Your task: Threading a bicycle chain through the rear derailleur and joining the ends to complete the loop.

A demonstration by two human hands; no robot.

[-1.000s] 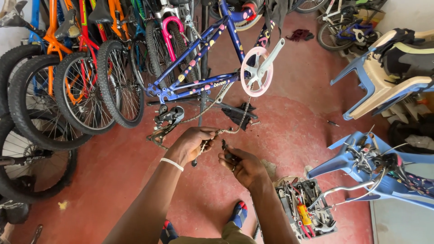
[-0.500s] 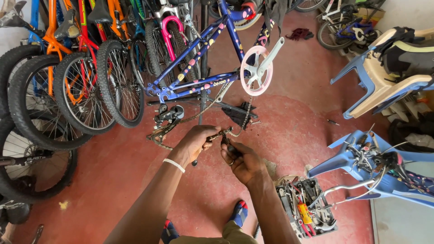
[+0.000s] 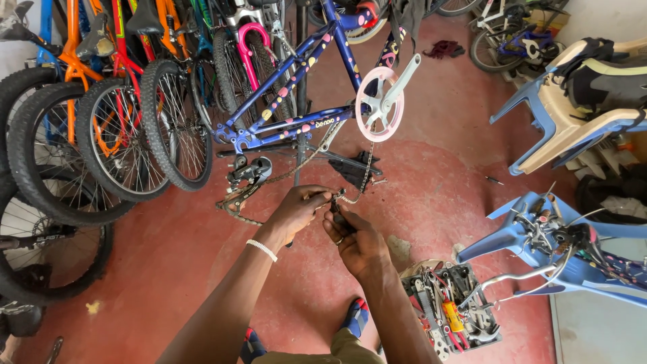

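A blue bicycle frame [image 3: 290, 121] with coloured dots hangs in front of me, its white chainring [image 3: 379, 104] and crank at the right. A loose bicycle chain [image 3: 364, 176] droops from the chainring down to my hands and runs left to the black rear derailleur [image 3: 246, 174]. My left hand [image 3: 298, 210] pinches one end of the chain. My right hand [image 3: 354, 239] grips a small dark tool [image 3: 337, 214] pressed against the chain where the two hands meet.
Several bicycles [image 3: 114, 114] with knobby tyres stand packed at the left. An open toolbox [image 3: 450, 310] full of wrenches lies on the red floor by my right foot. Blue plastic chairs [image 3: 566, 249] holding handlebars and parts sit at the right.
Both hands have stayed on the chain, shifting slightly up and together. The view has barely moved.
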